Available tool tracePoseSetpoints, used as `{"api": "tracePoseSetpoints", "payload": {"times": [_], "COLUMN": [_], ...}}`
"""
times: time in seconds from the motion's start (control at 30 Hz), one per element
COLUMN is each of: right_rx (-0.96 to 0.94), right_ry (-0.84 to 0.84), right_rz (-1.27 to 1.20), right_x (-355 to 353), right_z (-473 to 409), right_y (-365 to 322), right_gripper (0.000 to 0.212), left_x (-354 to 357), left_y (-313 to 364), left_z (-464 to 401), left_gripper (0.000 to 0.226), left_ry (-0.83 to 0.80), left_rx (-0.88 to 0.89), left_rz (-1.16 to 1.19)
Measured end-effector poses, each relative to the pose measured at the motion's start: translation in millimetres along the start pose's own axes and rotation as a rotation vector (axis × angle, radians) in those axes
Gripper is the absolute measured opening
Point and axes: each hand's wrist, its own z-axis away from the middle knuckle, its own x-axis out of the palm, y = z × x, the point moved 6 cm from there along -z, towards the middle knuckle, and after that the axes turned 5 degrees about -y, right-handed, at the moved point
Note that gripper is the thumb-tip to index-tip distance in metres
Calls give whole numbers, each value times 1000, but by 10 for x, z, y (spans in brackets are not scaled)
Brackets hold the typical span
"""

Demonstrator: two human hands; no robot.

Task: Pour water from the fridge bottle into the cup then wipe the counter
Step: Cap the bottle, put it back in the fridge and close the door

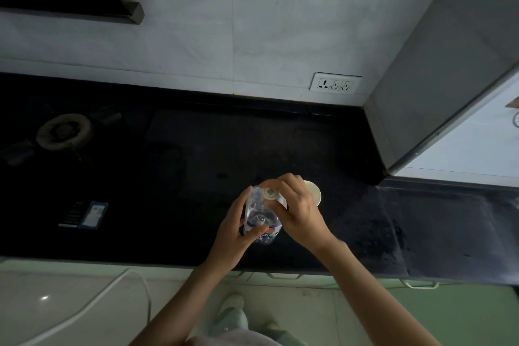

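- The bottle [261, 218] is clear plastic with a blue and white label, and it is held above the front part of the dark counter [196, 166].
- The left hand [234, 236] grips the bottle body from the left side, with the fingers curled around it near the label.
- The right hand [297, 211] is at the top of the bottle; its fingers and thumb pinch the pale cap [270, 193].
- From this view I cannot tell if the cap is tight or already loose.
- The cup [314, 191] is pale and stands on the counter just beside the right hand, on its far right side; the hand hides part of the rim.
- A gas burner [63, 130] is at the far left of the counter.
- A small flat pack [85, 215] lies on the counter, well apart to the left of the bottle.
- A socket plate [335, 84] is on the tiled wall behind the counter.
- A grey fridge [438, 78] stands at the right end of the counter.
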Motion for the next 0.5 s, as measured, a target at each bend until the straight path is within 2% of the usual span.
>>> {"api": "tracePoseSetpoints", "payload": {"times": [0.1, 0.23, 0.33, 0.5], "right_rx": [71, 243, 289, 297], "right_ry": [29, 31, -30, -154], "right_rz": [-75, -232, -248, -251], "right_x": [9, 51, 149, 372], "right_z": [70, 291, 504, 636], "right_y": [4, 156, 311, 424], "right_gripper": [29, 47, 59, 79], "left_x": [4, 4, -24, -61], "left_y": [-2, -1, -81, -132], "left_z": [-4, -1, 2, -29], "left_gripper": [70, 72, 77, 85], "left_ry": [-18, -34, -78, -150], "left_rx": [7, 3, -21, -4], "left_rz": [1, 16, -8, -177]}}
